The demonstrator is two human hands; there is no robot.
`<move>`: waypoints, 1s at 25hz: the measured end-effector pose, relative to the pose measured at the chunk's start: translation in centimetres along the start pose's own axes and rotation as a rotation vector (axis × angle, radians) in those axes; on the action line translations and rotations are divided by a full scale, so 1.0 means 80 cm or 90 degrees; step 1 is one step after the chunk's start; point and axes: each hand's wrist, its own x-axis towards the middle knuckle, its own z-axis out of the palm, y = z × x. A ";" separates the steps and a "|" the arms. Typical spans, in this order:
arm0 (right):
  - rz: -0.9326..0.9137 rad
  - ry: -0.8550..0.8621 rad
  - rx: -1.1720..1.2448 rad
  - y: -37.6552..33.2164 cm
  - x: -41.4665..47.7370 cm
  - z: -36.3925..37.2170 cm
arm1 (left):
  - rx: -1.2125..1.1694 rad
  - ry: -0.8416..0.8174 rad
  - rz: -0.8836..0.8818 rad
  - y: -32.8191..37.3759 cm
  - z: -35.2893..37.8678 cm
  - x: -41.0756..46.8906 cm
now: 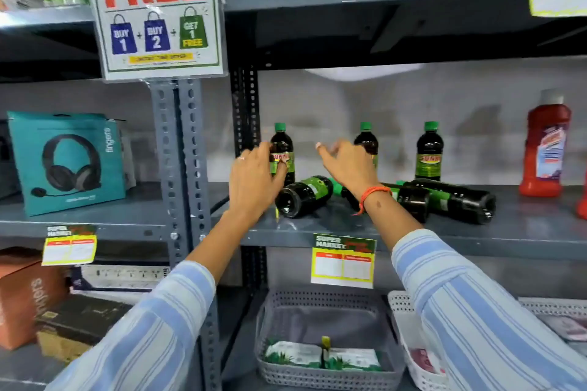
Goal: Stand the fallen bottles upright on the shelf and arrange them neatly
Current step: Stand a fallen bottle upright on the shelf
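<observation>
Our left hand [254, 178] gripped an upright bottle [281, 152]; the nearest fallen bottle [305, 195] lay just below it, base toward us; our right hand [347, 165] hovered wide.

bottles [429, 152]: dark, green caps | shelf [524, 225]: grey | sleeves [476, 311]: blue-white striped | wristband [373, 192]: orange
</observation>
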 end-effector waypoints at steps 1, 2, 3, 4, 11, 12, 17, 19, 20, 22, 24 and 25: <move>0.087 -0.109 -0.012 -0.003 0.003 0.018 | 0.020 -0.050 -0.023 -0.018 0.000 -0.014; 0.162 -0.193 -0.019 -0.008 0.003 0.031 | 0.040 -0.089 -0.028 -0.035 0.004 -0.026; 0.218 -0.257 -0.012 -0.007 0.001 0.044 | 0.067 -0.127 -0.027 -0.055 0.015 -0.045; 0.275 -0.301 0.015 -0.008 -0.001 0.054 | 0.090 -0.182 -0.029 -0.069 0.020 -0.067; 0.435 -0.310 0.214 -0.022 0.022 0.105 | 0.128 -0.141 0.038 -0.083 0.028 -0.102; 0.441 -0.307 0.235 -0.020 0.022 0.110 | 0.126 -0.127 0.045 -0.083 0.029 -0.103; 0.246 -0.151 0.082 -0.019 0.005 0.122 | 0.122 -0.091 0.039 -0.081 0.031 -0.104; 0.136 -0.067 0.052 -0.022 -0.007 0.124 | 0.122 -0.078 0.046 -0.081 0.031 -0.106; 0.091 -0.041 0.041 -0.023 -0.011 0.125 | 0.124 -0.074 0.047 -0.081 0.030 -0.105; 0.024 -0.024 0.014 -0.020 -0.016 0.130 | 0.124 -0.073 0.044 -0.081 0.030 -0.104; 0.001 -0.034 0.006 -0.018 -0.015 0.134 | 0.125 -0.072 0.037 -0.082 0.033 -0.104; 0.007 -0.042 0.013 -0.018 -0.014 0.136 | 0.123 -0.076 0.031 -0.083 0.034 -0.104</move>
